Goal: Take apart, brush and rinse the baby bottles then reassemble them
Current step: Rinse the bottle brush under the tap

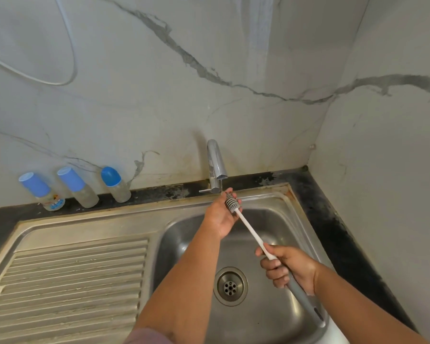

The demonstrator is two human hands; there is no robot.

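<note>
Three baby bottles with blue caps stand assembled on the dark counter by the wall: the left bottle [43, 192] has a printed label, the middle bottle [78, 186] and the right bottle [115, 184] are plain. My right hand [288, 268] grips the handle of a long bottle brush [248, 229] over the sink. The brush's grey bristle head [231, 202] sits under the tap spout [217, 161], where a thin stream of water runs. My left hand [221, 214] cups the bristle head from the left, fingers around it.
The steel sink basin [278, 219] has a round drain [230, 286] below my arms. A ribbed steel drainboard [67, 276] lies to the left. Marble walls meet in a corner at the right, and a white cable [70, 45] loops on the wall at upper left.
</note>
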